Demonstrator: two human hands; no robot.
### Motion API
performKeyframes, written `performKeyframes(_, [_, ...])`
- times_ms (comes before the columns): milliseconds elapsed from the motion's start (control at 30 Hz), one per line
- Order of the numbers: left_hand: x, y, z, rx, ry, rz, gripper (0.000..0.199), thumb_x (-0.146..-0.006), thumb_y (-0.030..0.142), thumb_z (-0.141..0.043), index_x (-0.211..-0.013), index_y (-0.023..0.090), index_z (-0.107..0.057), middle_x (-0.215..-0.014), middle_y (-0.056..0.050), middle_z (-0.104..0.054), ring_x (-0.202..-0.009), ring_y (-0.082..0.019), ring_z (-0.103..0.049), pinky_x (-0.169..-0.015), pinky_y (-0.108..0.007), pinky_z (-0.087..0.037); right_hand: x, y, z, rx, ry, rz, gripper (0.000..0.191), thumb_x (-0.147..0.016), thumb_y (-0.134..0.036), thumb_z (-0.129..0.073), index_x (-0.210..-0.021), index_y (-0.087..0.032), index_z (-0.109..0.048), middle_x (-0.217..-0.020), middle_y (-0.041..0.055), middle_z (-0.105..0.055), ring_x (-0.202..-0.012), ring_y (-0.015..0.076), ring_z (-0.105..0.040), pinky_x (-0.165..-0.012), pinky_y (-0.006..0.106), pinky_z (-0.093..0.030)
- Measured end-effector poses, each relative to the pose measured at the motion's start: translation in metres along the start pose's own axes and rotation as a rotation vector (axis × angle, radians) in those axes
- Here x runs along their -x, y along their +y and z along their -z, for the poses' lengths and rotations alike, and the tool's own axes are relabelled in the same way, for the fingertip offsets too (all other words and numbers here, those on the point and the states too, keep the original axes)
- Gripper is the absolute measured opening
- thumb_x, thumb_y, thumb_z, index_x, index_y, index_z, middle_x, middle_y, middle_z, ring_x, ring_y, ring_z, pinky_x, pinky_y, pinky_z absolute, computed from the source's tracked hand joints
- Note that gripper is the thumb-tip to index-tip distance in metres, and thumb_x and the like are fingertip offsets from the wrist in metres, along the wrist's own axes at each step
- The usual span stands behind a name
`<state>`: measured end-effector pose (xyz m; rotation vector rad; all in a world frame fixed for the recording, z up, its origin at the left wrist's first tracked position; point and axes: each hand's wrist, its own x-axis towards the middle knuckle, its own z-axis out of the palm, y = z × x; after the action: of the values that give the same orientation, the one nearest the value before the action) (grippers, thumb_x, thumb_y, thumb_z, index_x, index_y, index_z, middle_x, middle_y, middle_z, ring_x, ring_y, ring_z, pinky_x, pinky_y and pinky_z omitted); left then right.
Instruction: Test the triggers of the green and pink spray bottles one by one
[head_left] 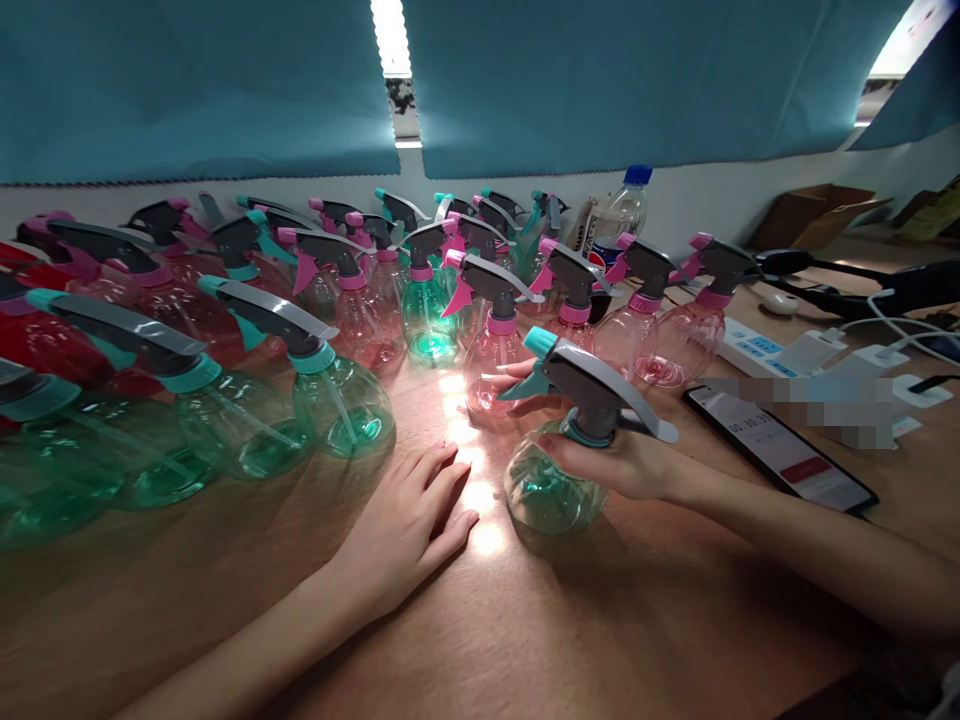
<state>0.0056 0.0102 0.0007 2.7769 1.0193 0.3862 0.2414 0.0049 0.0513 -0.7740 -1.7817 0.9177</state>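
While the desk (480,640) carries crowded spray bottles (341,405) from its left edge toward its far edge, one green-tinted bottle (555,495) stands out right of centre, apparently upright. The right hand (637,462) is clamped around its neck; the left hand (390,530), empty, rests nearer the near edge, fingers slightly apart. For good control, the hold should stay firm beneath the teal collar (590,430), without pressing the trigger (531,384).
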Motion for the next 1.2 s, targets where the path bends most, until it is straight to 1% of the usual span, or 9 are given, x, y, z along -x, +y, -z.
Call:
performKeyframes(167, [0.000,0.000,0.000,-0.003,-0.008,-0.003,0.033,-0.094,0.034,-0.047,-0.122,0.017,-0.052,-0.130,-0.014,-0.050,-0.118,-0.029,-0.046,-0.098,-0.048,-0.039,0.000,0.000,0.001,0.015,0.003,-0.033,0.032,-0.073,-0.008,-0.053,-0.102,-0.019,-0.058,-0.119,0.0078,-0.063,-0.099,0.0189,-0.065,-0.086,0.037,-0.055])
performKeyframes(300, [0.001,0.001,0.000,-0.002,-0.008,0.000,0.033,-0.094,0.034,-0.047,-0.122,0.017,-0.052,-0.130,-0.014,-0.050,-0.119,-0.029,-0.045,-0.098,-0.047,-0.039,0.000,-0.002,0.001,0.029,-0.007,-0.019,0.017,-0.070,-0.005,-0.051,-0.079,-0.019,-0.056,-0.119,0.0063,-0.062,-0.096,0.0164,-0.065,-0.085,0.034,-0.055])
performKeyframes(333, [0.001,0.001,0.000,-0.002,-0.007,0.001,0.033,-0.094,0.034,-0.047,-0.122,0.017,-0.052,-0.130,-0.014,-0.050,-0.119,-0.029,-0.045,-0.098,-0.047,-0.039,-0.001,-0.002,0.001,0.028,-0.007,-0.014,0.017,-0.070,-0.005,-0.050,-0.078,-0.019,-0.055,-0.119,0.0062,-0.062,-0.096,0.0161,-0.065,-0.085,0.034,-0.055])
performKeyframes(467, [0.001,0.000,0.000,-0.003,-0.004,-0.004,0.033,-0.094,0.034,-0.047,-0.121,0.016,-0.053,-0.129,-0.014,-0.051,-0.118,-0.029,-0.046,-0.098,-0.047,-0.039,0.000,-0.002,0.001,0.038,0.004,-0.020,0.029,-0.070,-0.005,-0.050,-0.094,-0.020,-0.056,-0.117,0.0067,-0.063,-0.094,0.0160,-0.065,-0.083,0.033,-0.055])
performKeyframes(600, [0.001,0.000,0.000,-0.004,-0.005,-0.006,0.033,-0.094,0.034,-0.047,-0.122,0.017,-0.052,-0.130,-0.014,-0.051,-0.118,-0.029,-0.046,-0.098,-0.047,-0.039,-0.002,-0.003,0.001,0.066,-0.004,0.000,0.022,-0.069,-0.007,-0.051,-0.085,-0.020,-0.057,-0.111,0.0053,-0.065,-0.092,0.0164,-0.065,-0.081,0.032,-0.055])
performKeyframes(733, [0.001,0.000,0.000,-0.013,-0.010,-0.001,0.034,-0.094,0.034,-0.047,-0.123,0.016,-0.052,-0.130,-0.014,-0.050,-0.120,-0.029,-0.045,-0.099,-0.047,-0.038,-0.005,-0.009,0.001,0.072,0.012,0.010,0.021,-0.067,-0.007,-0.050,-0.082,-0.020,-0.053,-0.093,0.0031,-0.065,-0.079,0.0147,-0.064,-0.070,0.028,-0.054])
performKeyframes(867, [0.001,0.000,-0.001,-0.020,-0.007,-0.005,0.035,-0.094,0.034,-0.047,-0.122,0.014,-0.053,-0.130,-0.015,-0.050,-0.119,-0.030,-0.045,-0.099,-0.047,-0.038,-0.005,-0.013,0.001,0.099,0.012,0.026,0.023,-0.063,-0.002,-0.048,-0.076,-0.021,-0.051,-0.070,-0.0027,-0.057,-0.074,0.0135,-0.060,-0.064,0.024,-0.052])
performKeyframes(1000, [0.001,-0.001,-0.001,-0.031,-0.008,-0.009,0.035,-0.094,0.035,-0.046,-0.123,0.015,-0.052,-0.130,-0.015,-0.050,-0.118,-0.029,-0.046,-0.098,-0.047,-0.038,-0.004,-0.012,0.002,0.163,0.015,0.035,0.018,-0.062,-0.005,-0.048,-0.071,-0.020,-0.051,-0.073,-0.0018,-0.058,-0.064,0.0110,-0.054,-0.056,0.022,-0.047])
performKeyframes(1200, [0.001,-0.001,-0.002,-0.040,-0.007,-0.013,0.035,-0.095,0.035,-0.046,-0.124,0.016,-0.051,-0.130,-0.014,-0.049,-0.119,-0.029,-0.044,-0.098,-0.048,-0.038,-0.004,-0.012,0.003,0.165,-0.015,0.074,0.015,-0.062,-0.006,-0.048,-0.061,-0.020,-0.046,-0.080,0.0003,-0.059,-0.071,0.0121,-0.057,-0.064,0.025,-0.052])
